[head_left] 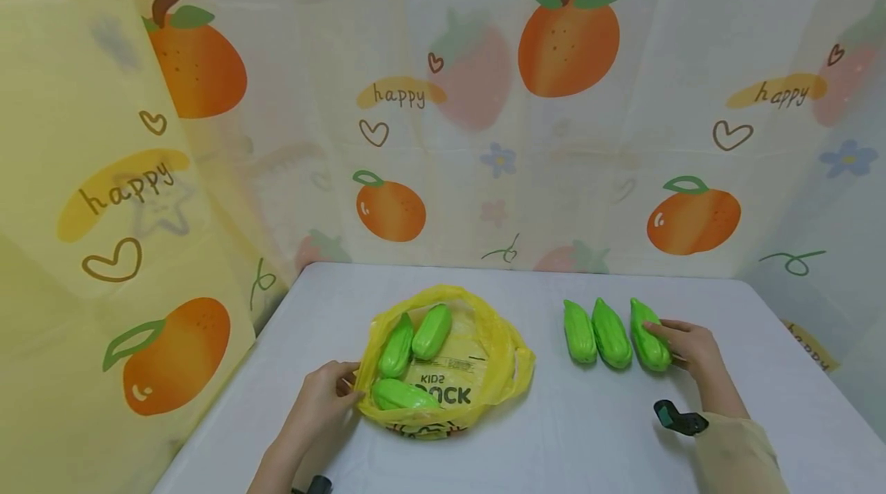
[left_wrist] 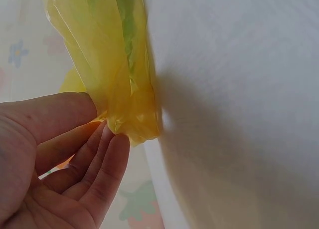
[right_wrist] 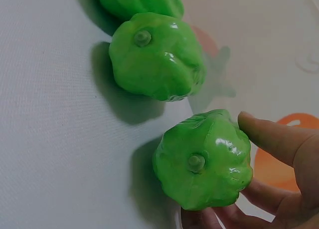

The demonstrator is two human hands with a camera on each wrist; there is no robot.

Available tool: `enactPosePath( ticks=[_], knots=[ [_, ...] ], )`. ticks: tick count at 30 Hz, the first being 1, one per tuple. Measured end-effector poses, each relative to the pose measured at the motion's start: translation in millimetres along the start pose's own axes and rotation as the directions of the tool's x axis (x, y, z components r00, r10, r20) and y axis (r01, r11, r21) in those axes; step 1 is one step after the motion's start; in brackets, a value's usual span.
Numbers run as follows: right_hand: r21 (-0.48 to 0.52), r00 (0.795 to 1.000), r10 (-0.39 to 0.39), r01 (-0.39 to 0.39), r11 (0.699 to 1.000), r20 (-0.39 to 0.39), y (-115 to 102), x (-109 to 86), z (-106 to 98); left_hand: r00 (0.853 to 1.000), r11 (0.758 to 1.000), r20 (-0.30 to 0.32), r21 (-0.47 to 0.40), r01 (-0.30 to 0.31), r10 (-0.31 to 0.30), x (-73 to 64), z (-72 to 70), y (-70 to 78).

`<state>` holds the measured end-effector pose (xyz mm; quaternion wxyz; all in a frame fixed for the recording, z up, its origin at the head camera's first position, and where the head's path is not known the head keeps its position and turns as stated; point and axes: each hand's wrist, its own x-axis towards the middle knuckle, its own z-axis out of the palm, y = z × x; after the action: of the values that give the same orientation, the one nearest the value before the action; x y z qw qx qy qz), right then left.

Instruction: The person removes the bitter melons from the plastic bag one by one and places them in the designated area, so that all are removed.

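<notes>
A yellow plastic bag (head_left: pixel 508 352) lies with its mouth spread wide on the table, and three green ribbed gourds (head_left: pixel 432 332) are inside it. My left hand (head_left: pixel 328 394) pinches the bag's left rim between thumb and fingers; the left wrist view shows the gathered yellow film (left_wrist: pixel 132 112) at the fingertips. On the right, three more gourds lie side by side. Around the rightmost gourd (head_left: pixel 649 340) my right hand (head_left: pixel 688 348) has its thumb on one side and its fingers on the other. In the right wrist view this gourd (right_wrist: pixel 199 161) shows its stubby end.
The middle gourd (head_left: pixel 611 334) and the left gourd (head_left: pixel 579 332) of the row lie just left of my right hand. A white cloth covers the table (head_left: pixel 554 432). Behind it hangs a fruit-printed curtain (head_left: pixel 471 132), which also runs along the left side.
</notes>
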<state>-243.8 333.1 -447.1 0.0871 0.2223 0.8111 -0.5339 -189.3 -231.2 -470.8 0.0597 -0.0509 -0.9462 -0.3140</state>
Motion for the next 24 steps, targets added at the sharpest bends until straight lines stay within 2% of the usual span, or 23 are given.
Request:
enactPosePath(
  ticks=[24],
  knots=[
    [-0.025,1.000,0.007,-0.007,1.000,0.014,-0.3,6.2,3.7,1.000,1.000,0.005,0.011,-0.005,0.005,-0.2,-1.3,1.1]
  ],
)
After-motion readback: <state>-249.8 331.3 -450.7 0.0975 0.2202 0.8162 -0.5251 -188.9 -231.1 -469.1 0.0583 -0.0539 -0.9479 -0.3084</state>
